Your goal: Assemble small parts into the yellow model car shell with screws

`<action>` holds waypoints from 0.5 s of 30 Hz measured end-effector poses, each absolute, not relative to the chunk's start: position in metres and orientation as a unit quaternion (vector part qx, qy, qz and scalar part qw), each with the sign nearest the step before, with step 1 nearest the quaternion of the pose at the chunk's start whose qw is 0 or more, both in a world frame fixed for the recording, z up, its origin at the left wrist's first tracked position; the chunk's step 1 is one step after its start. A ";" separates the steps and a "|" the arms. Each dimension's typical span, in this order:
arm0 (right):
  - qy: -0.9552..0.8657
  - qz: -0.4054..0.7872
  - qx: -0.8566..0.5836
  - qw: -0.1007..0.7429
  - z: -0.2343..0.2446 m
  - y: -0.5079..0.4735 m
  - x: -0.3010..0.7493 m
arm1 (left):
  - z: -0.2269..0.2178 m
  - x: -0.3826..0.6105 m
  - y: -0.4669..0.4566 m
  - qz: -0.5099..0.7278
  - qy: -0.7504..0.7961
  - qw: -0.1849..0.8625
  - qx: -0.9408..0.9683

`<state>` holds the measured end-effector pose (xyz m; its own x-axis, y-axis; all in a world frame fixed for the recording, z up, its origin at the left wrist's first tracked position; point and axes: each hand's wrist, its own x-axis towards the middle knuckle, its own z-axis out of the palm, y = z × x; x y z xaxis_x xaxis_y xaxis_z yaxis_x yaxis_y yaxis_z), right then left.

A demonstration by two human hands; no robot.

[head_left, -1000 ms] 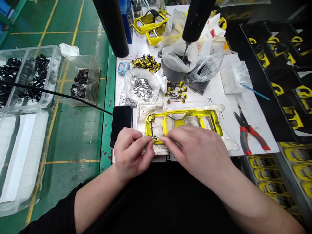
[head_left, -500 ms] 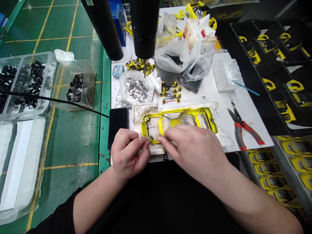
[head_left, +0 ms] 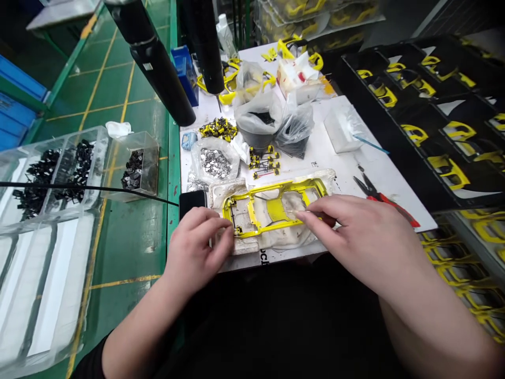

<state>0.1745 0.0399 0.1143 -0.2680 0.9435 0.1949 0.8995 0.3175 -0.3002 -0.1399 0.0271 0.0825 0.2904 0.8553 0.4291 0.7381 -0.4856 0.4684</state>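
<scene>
Green-painted factory floor [head_left: 130, 247] off to my left, white-topped workbench [head_left: 355, 176] ahead. Yellow plastic frame [head_left: 276, 188] lies flat in a white foam cradle [head_left: 284, 245] at the bench's near edge, long axis running left-right across me, tilted slightly up toward the right end. My right hand [head_left: 366, 242] pinches a thin pin or wire [head_left: 294, 211] between thumb and finger, its tip over the frame's middle. My left hand [head_left: 197, 247] rests on the frame's left end; whether it grips, I cannot tell. Small-part fitting looks in hand; the next move seems to call for a steady frame and careful placing of that tip.

Gap between left hand [head_left: 197, 250] and right hand [head_left: 366, 242] over yellow frame [head_left: 276, 208], smartphone [head_left: 192, 204] beyond the left, pliers [head_left: 379, 197] beyond the right
</scene>
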 end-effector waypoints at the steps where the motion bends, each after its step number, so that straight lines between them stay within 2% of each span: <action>1: -0.788 0.061 -0.587 0.176 0.114 0.039 0.180 | 0.086 -0.145 0.037 0.323 0.509 0.089 0.793; 5: -0.770 0.050 -0.608 0.186 0.110 0.033 0.194 | 0.093 -0.165 0.100 0.269 0.586 0.019 0.764; 10: -0.769 0.061 -0.604 0.198 0.103 0.023 0.206 | 0.091 -0.168 0.177 0.005 0.614 0.016 0.790; 15: -0.758 0.074 -0.620 0.187 0.099 0.015 0.220 | 0.084 -0.157 0.205 -0.036 0.588 0.029 0.808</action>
<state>0.2203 0.0150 0.0990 -0.1606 0.9684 0.1910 0.9130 0.2193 -0.3441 -0.1571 0.2046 0.0843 0.3068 0.9474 -0.0917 0.9515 -0.3076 0.0052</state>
